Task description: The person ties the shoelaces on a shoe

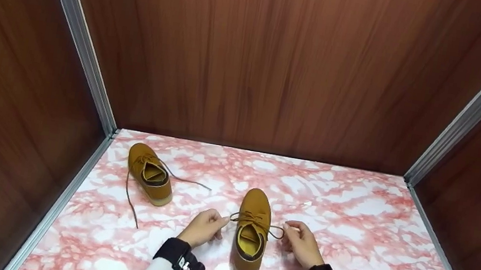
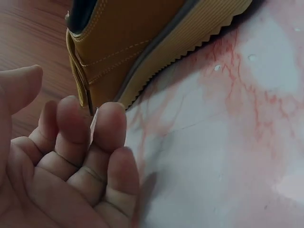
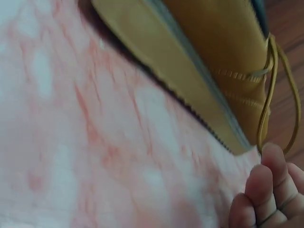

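Observation:
A tan lace-up shoe (image 1: 256,204) stands upright on the table, toe pointing away, its brown shoelace (image 1: 251,220) tied with a loop out to each side. At its left, my left hand (image 1: 203,228) has its fingertips at the end of the left loop; in the left wrist view the thumb stands apart from the bent fingers (image 2: 111,126). On the other side my right hand (image 1: 303,244) appears to pinch the end of the right loop (image 3: 289,90); its thumb is out of the right wrist view.
A second tan shoe (image 1: 160,190) stands at the back left with its shoelace ends (image 1: 188,180) spread loose on both sides. The red-and-white marbled table (image 1: 350,227) is enclosed by brown wood panels (image 1: 256,61) with metal edge strips.

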A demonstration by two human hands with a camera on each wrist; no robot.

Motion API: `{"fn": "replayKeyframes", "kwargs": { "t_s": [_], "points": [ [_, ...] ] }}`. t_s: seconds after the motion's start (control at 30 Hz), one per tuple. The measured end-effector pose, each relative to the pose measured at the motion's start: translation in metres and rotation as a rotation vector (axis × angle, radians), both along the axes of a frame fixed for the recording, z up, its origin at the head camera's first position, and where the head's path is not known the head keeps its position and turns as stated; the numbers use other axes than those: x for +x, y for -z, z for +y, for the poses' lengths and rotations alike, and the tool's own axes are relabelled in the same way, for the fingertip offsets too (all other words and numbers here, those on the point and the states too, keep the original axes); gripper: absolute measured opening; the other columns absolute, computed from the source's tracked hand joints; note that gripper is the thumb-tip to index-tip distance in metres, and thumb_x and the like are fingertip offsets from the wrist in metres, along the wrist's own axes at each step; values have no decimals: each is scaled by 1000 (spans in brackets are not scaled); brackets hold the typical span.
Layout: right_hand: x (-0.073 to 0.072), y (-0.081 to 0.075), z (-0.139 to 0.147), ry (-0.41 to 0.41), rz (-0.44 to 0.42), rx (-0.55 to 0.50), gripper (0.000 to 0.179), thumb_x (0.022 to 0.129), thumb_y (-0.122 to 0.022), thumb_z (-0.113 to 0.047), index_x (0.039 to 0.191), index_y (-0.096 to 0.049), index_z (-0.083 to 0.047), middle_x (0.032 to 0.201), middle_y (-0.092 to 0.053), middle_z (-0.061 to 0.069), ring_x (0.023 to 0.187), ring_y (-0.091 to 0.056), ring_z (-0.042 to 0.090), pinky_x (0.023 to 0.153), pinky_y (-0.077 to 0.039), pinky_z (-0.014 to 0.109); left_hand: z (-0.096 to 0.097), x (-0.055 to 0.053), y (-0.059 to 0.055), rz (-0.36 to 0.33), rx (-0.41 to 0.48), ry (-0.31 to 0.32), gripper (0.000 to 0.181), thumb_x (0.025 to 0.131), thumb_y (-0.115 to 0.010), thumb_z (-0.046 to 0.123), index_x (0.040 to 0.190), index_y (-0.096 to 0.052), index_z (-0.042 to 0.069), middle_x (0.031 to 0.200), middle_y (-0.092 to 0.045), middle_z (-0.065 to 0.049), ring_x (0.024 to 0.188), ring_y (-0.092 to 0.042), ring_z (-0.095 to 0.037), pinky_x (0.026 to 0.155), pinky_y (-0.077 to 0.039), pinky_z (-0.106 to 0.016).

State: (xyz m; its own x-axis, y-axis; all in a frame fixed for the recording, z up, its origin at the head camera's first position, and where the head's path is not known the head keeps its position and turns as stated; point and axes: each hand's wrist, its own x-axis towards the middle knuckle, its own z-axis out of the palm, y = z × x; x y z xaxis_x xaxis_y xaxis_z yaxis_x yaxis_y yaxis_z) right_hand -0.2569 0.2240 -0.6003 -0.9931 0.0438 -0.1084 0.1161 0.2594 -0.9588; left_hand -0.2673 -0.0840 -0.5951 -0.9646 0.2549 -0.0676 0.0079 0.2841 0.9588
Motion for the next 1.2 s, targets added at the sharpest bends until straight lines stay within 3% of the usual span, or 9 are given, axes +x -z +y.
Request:
{"fn": "replayKeyframes", "kwargs": {
  "t_s": [0.1,0.27,0.47,0.57,0.87,1.07,1.2],
  "points": [
    [6,-7,0,-27,20,5,28,105,-63,-24,121,-59,-1,84,-71,16,67,-63,22,61,-55,29,0,4,-4,-15,11,36,32,104,-64,35,92,-62,5,87,-73,-24,68,-67,-21,59,-54,-29],
    [17,-19,-4,-189,17,40,30,107,-60,-27,105,-63,3,89,-73,18,74,-68,24,70,-61,36,2,12,-11,-67,-23,120,31,102,-66,40,110,-65,9,102,-72,-20,85,-74,-31,69,-62,-40],
    [26,-22,-13,-329,-37,38,39,108,-57,-30,106,-70,8,101,-77,25,84,-77,37,80,-65,46,8,23,-15,-107,-42,207,47,100,-69,42,135,-57,12,118,-67,-10,91,-73,-32,73,-62,-43],
    [28,-20,-15,-367,-42,70,42,107,-59,-35,106,-72,6,103,-77,27,88,-77,42,79,-65,47,10,28,-14,-130,-31,232,53,100,-69,41,142,-52,13,128,-66,-13,93,-73,-32,71,-61,-42],
    [35,-16,-22,-403,-65,71,52,104,-63,-37,125,-67,10,100,-79,16,86,-78,39,74,-65,43,17,28,-9,-174,1,259,57,104,-62,40,154,-46,17,140,-63,-14,93,-73,-25,74,-61,-41],
    [35,-17,-23,-389,-69,59,51,103,-65,-32,126,-64,13,101,-79,18,86,-78,39,74,-65,44,29,26,-11,-129,-2,214,51,101,-63,32,148,-53,13,134,-65,-14,83,-69,-22,70,-61,-41],
    [31,-20,-19,-347,-70,77,50,101,-67,-33,124,-65,11,102,-79,17,88,-78,36,76,-66,44,42,23,-15,-82,-25,190,51,99,-61,29,147,-54,14,132,-66,-13,90,-68,-23,71,-62,-47]
  ]
}}
